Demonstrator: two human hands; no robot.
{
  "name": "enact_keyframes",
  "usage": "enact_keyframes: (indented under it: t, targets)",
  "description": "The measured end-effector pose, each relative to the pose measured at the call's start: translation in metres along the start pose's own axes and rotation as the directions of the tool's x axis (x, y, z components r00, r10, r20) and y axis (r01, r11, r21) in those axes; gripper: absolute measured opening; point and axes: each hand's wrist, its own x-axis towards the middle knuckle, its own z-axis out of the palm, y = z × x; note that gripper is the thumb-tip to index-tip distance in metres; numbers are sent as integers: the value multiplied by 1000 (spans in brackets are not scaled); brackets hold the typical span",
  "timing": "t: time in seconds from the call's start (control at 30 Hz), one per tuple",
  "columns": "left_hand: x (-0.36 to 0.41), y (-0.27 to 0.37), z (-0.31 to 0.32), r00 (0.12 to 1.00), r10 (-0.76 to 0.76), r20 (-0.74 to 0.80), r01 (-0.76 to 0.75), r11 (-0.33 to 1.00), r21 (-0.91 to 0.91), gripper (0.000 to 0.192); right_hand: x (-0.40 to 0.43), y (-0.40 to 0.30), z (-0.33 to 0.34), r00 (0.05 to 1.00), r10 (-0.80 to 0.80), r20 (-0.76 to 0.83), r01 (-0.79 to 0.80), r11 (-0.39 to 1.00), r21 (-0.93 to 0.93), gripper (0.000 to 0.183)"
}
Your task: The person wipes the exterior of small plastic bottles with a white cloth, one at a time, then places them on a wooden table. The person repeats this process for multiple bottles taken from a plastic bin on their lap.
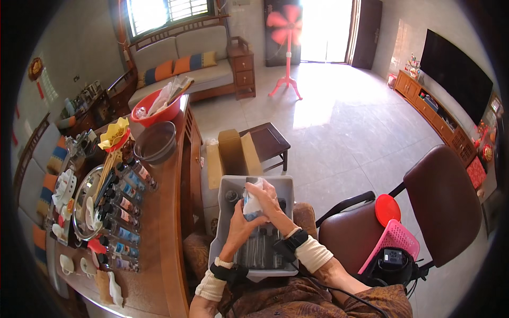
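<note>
Over a grey plastic bin (216, 238) on the lap, my left hand (239, 228) grips a small clear bottle with a blue label (250, 216). My right hand (270, 198) presses a crumpled white cloth or tissue (253, 203) against that bottle; the two hands hide much of it. Below the hands, several clear bottles (256, 252) lie in the bin. One dark-capped bottle (232, 196) stands near its far left corner. To the left, a row of labelled clear bottles with black caps (125, 208) lies on the wooden table (161, 238).
A steel tray (81, 198), a dark basin (155, 141) and a red basin (159, 113) are on the table. Ahead stand an open cardboard box (230, 149) and a wooden stool (270, 139). At right, a chair (350, 242) bears a pink basket (391, 242) and a red lid (387, 210).
</note>
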Motion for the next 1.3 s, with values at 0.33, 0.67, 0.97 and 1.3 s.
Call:
enact_keyframes:
  t: [0.33,0.67,0.97,1.3]
  targets:
    - [10,6,-9,985,-118,129,168,849,-500,45,14,18,1,995,-27,98,20,997,80,32]
    - [22,6,-12,988,-153,29,131,715,-687,65,-19,10,16,955,-234,180,270,940,-210,43]
    - [38,-14,-29,977,-149,-156,8,748,-663,51,-36,24,23,912,-310,269,396,835,-382,53]
    - [45,4,-30,950,-287,-125,23,461,-887,40,-34,42,13,934,-259,246,334,879,-341,63]
